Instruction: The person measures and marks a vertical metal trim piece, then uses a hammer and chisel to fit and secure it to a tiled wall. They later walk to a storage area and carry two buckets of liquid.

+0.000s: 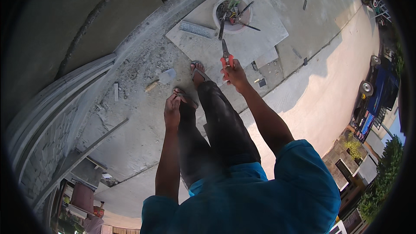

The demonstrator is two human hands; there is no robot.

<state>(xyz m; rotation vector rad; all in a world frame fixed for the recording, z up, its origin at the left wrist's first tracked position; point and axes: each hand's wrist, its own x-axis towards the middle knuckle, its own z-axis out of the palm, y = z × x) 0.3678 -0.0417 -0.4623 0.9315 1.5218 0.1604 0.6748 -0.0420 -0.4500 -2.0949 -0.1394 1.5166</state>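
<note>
Held out over the edge of a flat grey board (264, 39), my right hand (236, 74) is closed round the red handles of a pair of snips (225, 51). Their dark, pointed jaws aim away from me, toward a round tub (236, 29). Several tools lie jumbled in the tub, some with long dark handles over its rim. My left hand (172, 108) hangs low beside my left foot, its fingers curled together. Whether anything small is pinched in them is hidden. Close to it on the ground lies a trowel (167, 76) with a pale blade and a wooden handle.
A grey channel-shaped metal piece (197, 29) lies on the board left of the tub. Rubble (143, 60) covers the ground beyond the trowel. A long bar (91, 147) slants at the left, near the stone-faced wall (47, 156). A dark blue vehicle (381, 91) stands far right.
</note>
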